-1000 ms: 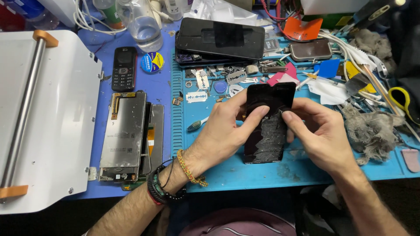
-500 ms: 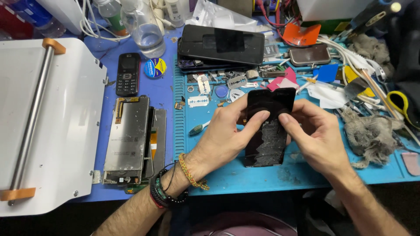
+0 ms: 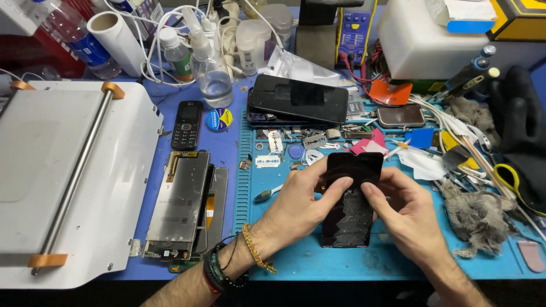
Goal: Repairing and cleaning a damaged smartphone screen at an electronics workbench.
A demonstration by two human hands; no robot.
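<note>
Both hands are on it: left hand (image 3: 298,207) grips the dark phone screen (image 3: 350,199) along its near edge, thumb laid across the glass, while right hand (image 3: 401,207) closes on the opposite edge, thumb pressing the glass where a grey, scuffed patch of residue spreads down the lower half. That screen sits on the blue work mat (image 3: 318,264), roughly at its middle, lower end pointing at the mat's front edge. Just beyond the screen's top lie two pink picks (image 3: 367,146), loose razor blades (image 3: 314,141) and small metal bits. Further back on the mat, a large black phone (image 3: 300,98) lies face down over another device. Off the mat's left edge rest one bare display assembly (image 3: 177,204) and one small black keypad phone (image 3: 187,124); further left stands a white laminating machine (image 3: 68,170). On the mat's right side, two grey wads of lint (image 3: 475,219) and yellow-handled scissors (image 3: 515,182) crowd the right hand's flank, cables tangled behind them.
</note>
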